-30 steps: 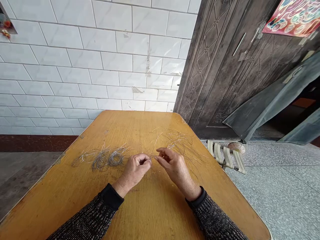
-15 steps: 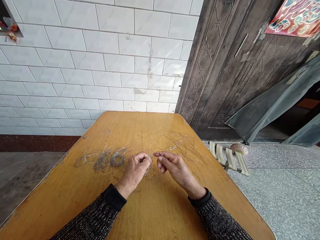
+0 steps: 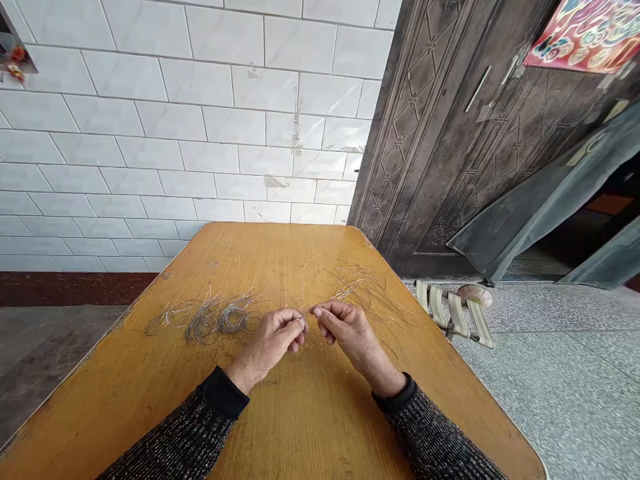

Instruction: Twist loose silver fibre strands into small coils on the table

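Over the middle of the wooden table [image 3: 290, 413], my left hand [image 3: 273, 340] is closed in a pinch on a thin wire [image 3: 303, 283] that rises from the fingertips. Just to its right, my right hand [image 3: 350, 333] also pinches, thumb against forefinger, close to the left fingertips. The bit of wire between its fingers is too fine to make out clearly. Left of my left hand lie several coiled bundles of grey wire [image 3: 233, 318]. Beyond my right hand, loose straight wires [image 3: 357, 285] are scattered on the tabletop.
A white tiled wall [image 3: 210, 127] stands behind the table. To the right are a dark carved door [image 3: 430, 133], a grey curtain [image 3: 530, 207] and a low stool with striped webbing [image 3: 457, 313] on the speckled floor [image 3: 565, 373].
My right thumb and forefinger have closed together, and the hand sits slightly nearer the left one. The left fingers have shifted a little, their lower fingertips now showing. The camera view has moved slightly.
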Motion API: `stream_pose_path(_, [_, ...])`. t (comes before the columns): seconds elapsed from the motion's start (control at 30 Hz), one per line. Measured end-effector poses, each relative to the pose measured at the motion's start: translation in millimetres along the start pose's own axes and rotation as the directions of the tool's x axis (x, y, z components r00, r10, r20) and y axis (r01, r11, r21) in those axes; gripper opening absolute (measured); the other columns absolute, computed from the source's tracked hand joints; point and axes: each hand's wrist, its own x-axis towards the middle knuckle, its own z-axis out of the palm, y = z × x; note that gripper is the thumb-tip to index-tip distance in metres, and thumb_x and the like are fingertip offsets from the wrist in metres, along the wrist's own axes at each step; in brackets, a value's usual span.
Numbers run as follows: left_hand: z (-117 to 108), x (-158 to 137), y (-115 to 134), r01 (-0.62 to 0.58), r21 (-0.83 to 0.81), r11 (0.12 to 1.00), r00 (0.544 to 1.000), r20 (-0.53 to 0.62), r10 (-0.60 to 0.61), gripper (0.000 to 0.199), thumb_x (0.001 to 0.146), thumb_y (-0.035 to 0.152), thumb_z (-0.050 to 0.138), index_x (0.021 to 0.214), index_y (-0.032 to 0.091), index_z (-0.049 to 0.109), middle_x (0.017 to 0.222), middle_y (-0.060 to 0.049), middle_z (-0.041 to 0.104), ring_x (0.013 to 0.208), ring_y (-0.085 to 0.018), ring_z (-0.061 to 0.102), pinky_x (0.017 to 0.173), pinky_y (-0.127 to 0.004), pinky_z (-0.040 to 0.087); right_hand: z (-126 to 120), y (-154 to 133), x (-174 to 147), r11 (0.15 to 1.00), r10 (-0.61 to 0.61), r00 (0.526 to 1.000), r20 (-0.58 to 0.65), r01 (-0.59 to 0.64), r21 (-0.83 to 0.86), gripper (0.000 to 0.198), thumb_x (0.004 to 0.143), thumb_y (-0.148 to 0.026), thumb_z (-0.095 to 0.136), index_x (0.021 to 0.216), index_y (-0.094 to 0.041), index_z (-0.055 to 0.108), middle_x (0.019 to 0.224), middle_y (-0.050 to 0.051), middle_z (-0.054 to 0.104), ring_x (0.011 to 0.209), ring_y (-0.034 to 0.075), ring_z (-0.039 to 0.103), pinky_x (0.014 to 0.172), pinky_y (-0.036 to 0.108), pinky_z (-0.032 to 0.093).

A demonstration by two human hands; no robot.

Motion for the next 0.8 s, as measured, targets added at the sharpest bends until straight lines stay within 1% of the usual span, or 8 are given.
stream_pose_path(0.1, [1.0, 0.5, -1.3, -0.023, 0.062, 0.998, 1.0, 0.018, 0.022, 0.023, 0.079, 0.029, 0.044, 0.062, 0.017, 0.054, 0.06, 0.001, 0.055, 0.052, -0.01, 0.05, 0.054, -0.023, 0.039, 0.7, 0.1, 0.5, 0.999, -0.025, 1.0, -0.019, 0.025, -0.027, 0.032, 0.068, -0.045, 0.062, 0.058, -0.016, 0.055, 0.043, -0.006, 0.045, 0.036, 0.005, 0.036, 0.036, 0.018, 0.03])
stream_pose_path(0.2, [2.2, 1.6, -4.1, -0.044, 0.075, 0.996, 0.999, 0.012, 0.043, 0.022, 0.08, 0.032, 0.046, 0.068, 0.016, 0.057, 0.061, 0.001, 0.055, 0.053, -0.011, 0.05, 0.053, -0.023, 0.04, 1.0, -0.1, 0.2, 0.998, -0.043, 0.998, -0.042, 0.041, -0.057, 0.031, 0.068, -0.043, 0.061, 0.056, -0.016, 0.054, 0.042, -0.006, 0.044, 0.035, 0.005, 0.035, 0.035, 0.018, 0.029])
stream_pose_path(0.3, [2.7, 1.3, -3.3, -0.04, 0.044, 0.998, 0.999, 0.005, 0.04, 0.02, 0.079, 0.031, 0.048, 0.073, 0.016, 0.059, 0.062, 0.001, 0.054, 0.054, -0.011, 0.05, 0.052, -0.022, 0.04, 0.9, 0.6, -0.1, 0.995, -0.046, 0.998, -0.052, 0.041, -0.094, 0.027, 0.069, -0.04, 0.059, 0.057, -0.016, 0.056, 0.042, -0.006, 0.044, 0.036, 0.005, 0.034, 0.035, 0.018, 0.028])
stream_pose_path(0.4, [1.8, -0.2, 0.7, -0.014, 0.022, 1.0, 1.0, 0.009, 0.014, 0.021, 0.079, 0.028, 0.046, 0.07, 0.016, 0.06, 0.058, 0.001, 0.054, 0.054, -0.011, 0.051, 0.052, -0.022, 0.04, 0.3, 0.7, -0.3, 0.993, -0.044, 0.997, -0.056, 0.038, -0.115, 0.025, 0.07, -0.037, 0.057, 0.058, -0.016, 0.058, 0.043, -0.006, 0.044, 0.036, 0.005, 0.035, 0.036, 0.018, 0.029])
stream_pose_path(0.5, [0.3, -0.8, 2.9, 0.021, -0.045, 0.999, 0.999, 0.025, -0.02, 0.022, 0.079, 0.026, 0.043, 0.07, 0.015, 0.061, 0.059, 0.0, 0.056, 0.054, -0.011, 0.051, 0.052, -0.022, 0.039, -0.1, -0.3, -0.4, 0.992, -0.045, 0.997, -0.061, 0.037, -0.119, 0.024, 0.07, -0.036, 0.056, 0.058, -0.015, 0.058, 0.043, -0.005, 0.044, 0.037, 0.005, 0.035, 0.036, 0.018, 0.029])
stream_pose_path(0.63, [-0.4, 0.4, 0.7, 0.044, -0.129, 0.991, 0.998, 0.06, -0.037, 0.023, 0.079, 0.031, 0.047, 0.07, 0.014, 0.061, 0.066, -0.002, 0.058, 0.056, -0.01, 0.051, 0.051, -0.022, 0.038, -0.1, 0.6, -0.2, 0.991, -0.061, 0.997, -0.056, 0.054, -0.126, 0.025, 0.072, -0.036, 0.056, 0.059, -0.015, 0.058, 0.043, -0.005, 0.044, 0.037, 0.005, 0.035, 0.037, 0.018, 0.029])
stream_pose_path(0.73, [0.1, 1.3, -1.1, 0.048, -0.13, 0.99, 0.997, 0.071, -0.039, 0.024, 0.078, 0.035, 0.052, 0.07, 0.014, 0.061, 0.067, -0.002, 0.058, 0.055, -0.01, 0.05, 0.051, -0.021, 0.037, 0.1, 3.7, 0.2, 0.986, -0.064, 0.997, -0.049, 0.055, -0.156, 0.025, 0.074, -0.036, 0.055, 0.06, -0.015, 0.058, 0.043, -0.006, 0.044, 0.037, 0.005, 0.035, 0.037, 0.018, 0.03])
stream_pose_path(0.8, [0.4, 1.9, -2.2, 0.047, -0.11, 0.993, 0.997, 0.061, -0.04, 0.023, 0.077, 0.034, 0.053, 0.069, 0.014, 0.061, 0.066, -0.002, 0.058, 0.055, -0.01, 0.049, 0.051, -0.022, 0.036, -0.5, 5.1, 0.0, 0.976, -0.071, 0.997, -0.033, 0.062, -0.21, 0.026, 0.076, -0.036, 0.055, 0.06, -0.015, 0.058, 0.044, -0.005, 0.044, 0.037, 0.006, 0.036, 0.037, 0.018, 0.031])
